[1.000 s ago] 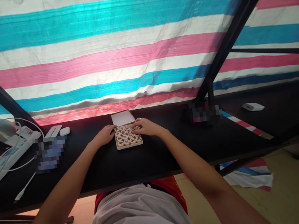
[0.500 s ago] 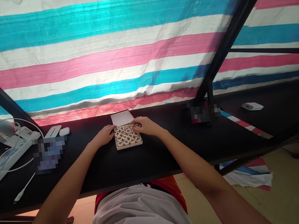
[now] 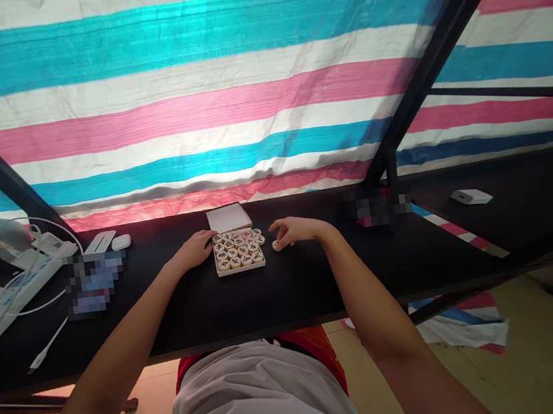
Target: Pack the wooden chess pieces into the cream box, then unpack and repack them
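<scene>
A shallow white box (image 3: 242, 269) stands on the black table, filled with rows of round cream xiangqi pieces (image 3: 232, 253) marked with characters. Its lid (image 3: 228, 217) lies just behind it, inner side up. My left hand (image 3: 198, 249) rests against the box's left edge, fingers stretched out and holding nothing. Right of the box, my right hand (image 3: 300, 229) is bent low over the table with a single xiangqi piece (image 3: 276, 245) at its thumb tip; the index finger stands off from it. Loose pieces (image 3: 260, 240) sit by the box's upper right corner.
On the left lie a power strip (image 3: 33, 278) with white cables, a blurred phone-like item (image 3: 97, 283), a small white case (image 3: 121, 242) and a cable plug (image 3: 37, 360). To the right are a blurred dark object (image 3: 372, 208) and a white charger (image 3: 471, 196). Striped sheeting (image 3: 186, 124) hangs behind.
My right hand has moved right, off the box's upper right corner, uncovering the pieces there. A piece now shows at its thumb. My left hand stays at the box's left edge.
</scene>
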`<state>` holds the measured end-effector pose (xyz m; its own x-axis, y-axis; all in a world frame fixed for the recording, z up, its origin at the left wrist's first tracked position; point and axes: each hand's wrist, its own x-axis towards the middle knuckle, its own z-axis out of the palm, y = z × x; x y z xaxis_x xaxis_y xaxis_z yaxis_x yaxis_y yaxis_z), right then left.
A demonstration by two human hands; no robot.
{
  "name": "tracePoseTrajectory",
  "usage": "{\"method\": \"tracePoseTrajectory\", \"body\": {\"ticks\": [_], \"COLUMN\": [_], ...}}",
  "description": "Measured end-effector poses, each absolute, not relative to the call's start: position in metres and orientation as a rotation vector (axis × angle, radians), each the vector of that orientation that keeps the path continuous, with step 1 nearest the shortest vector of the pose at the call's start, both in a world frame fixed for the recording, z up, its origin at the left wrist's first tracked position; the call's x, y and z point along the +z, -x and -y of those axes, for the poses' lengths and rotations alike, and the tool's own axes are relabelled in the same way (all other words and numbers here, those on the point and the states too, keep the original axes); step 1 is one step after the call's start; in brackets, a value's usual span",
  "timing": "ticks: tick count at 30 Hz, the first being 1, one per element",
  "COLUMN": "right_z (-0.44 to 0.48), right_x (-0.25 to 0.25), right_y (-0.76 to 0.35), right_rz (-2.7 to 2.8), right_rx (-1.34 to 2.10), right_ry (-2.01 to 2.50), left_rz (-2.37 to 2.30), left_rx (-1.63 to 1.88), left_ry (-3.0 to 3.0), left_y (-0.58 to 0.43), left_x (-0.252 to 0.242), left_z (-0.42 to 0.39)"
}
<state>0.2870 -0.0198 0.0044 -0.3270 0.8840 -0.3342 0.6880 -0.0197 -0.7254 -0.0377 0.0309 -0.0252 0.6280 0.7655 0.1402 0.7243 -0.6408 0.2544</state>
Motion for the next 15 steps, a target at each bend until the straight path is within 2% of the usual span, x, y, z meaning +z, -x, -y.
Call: {"method": "tracePoseTrajectory", "body": {"ticks": [6, 15], "right_z": [0.021, 0.01], "right_x": [0.0, -0.012], "right_y": [-0.268, -0.264], "right_rz": [1.93, 2.078], "right_rx": [1.396, 1.187], "right_ry": [1.556, 1.628], "left_rz": [-1.257, -1.248], "left_rx": [0.346, 0.348], "left_ry": [-2.655, -2.669], "left_y": [0.037, 0.037], "left_x": [-0.023, -0.025], "left_z": [-0.029, -0.031]}}
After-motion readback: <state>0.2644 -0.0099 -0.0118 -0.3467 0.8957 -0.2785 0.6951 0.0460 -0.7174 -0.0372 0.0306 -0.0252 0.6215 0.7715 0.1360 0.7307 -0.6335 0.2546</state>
